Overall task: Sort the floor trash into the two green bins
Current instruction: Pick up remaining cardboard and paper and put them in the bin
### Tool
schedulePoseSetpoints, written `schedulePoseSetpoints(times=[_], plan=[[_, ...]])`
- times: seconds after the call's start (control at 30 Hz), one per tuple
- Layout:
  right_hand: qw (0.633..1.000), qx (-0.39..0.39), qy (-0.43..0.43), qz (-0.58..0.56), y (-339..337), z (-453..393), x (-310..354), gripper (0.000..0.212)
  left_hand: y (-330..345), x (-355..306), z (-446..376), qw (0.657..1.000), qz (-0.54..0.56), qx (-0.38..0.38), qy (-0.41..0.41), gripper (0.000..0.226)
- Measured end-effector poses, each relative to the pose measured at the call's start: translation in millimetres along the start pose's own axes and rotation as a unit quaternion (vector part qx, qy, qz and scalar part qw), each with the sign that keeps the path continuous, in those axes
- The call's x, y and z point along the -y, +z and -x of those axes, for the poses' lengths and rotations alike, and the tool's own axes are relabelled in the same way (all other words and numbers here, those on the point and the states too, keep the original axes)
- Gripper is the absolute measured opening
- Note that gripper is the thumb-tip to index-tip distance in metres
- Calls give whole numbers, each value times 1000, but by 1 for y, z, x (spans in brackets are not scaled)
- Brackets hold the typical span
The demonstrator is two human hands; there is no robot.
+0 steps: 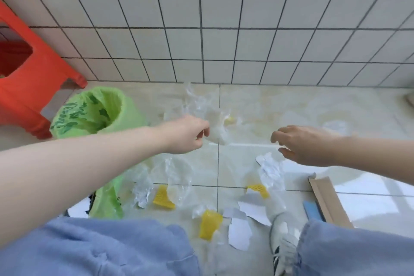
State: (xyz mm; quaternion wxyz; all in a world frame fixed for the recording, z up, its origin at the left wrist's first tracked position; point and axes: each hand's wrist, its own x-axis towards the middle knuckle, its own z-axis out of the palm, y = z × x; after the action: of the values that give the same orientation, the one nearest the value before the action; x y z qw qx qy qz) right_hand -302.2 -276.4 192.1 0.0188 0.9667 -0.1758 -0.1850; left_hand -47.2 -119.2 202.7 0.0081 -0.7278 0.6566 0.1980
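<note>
My left hand point(188, 134) pinches a clear crumpled plastic bag point(206, 114) held above the floor, right of a green-lined bin point(125, 107). My right hand point(300, 143) hovers to the right with loosely curled fingers, holding nothing. A second green-lined bin point(109, 199) shows partly under my left forearm. On the floor lie clear plastic wraps point(177, 177), yellow foam nets point(210, 223), and torn white paper pieces point(253, 208).
An orange plastic stool point(29, 78) stands at the left by the tiled wall point(224, 29). A cardboard strip point(329, 201) and a blue flat piece point(312, 210) lie at the right. My knees in blue trousers and a shoe point(284, 244) fill the bottom.
</note>
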Motion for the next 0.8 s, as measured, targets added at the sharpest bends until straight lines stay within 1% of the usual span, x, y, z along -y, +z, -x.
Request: schedulePoseSetpoints(times=[0.17,0.3,0.37,0.5,0.67,0.8], plan=[[995,34,71,-59,58,37,-39,33,52,-61,-50,998,1,40,55,27],[979,50,138,-138,110,49,-59,31,88,-95,-80,995,16,61,81,27],[971,48,157,-172,136,51,-65,30,102,-107,-93,993,29,67,87,27],[957,57,190,-212,183,55,-75,27,130,-122,-125,992,61,82,77,26],[928,65,253,-264,228,54,-94,28,169,-139,-167,987,130,94,27,26],[902,54,303,-302,251,36,-129,32,200,-165,-192,983,144,105,54,27]])
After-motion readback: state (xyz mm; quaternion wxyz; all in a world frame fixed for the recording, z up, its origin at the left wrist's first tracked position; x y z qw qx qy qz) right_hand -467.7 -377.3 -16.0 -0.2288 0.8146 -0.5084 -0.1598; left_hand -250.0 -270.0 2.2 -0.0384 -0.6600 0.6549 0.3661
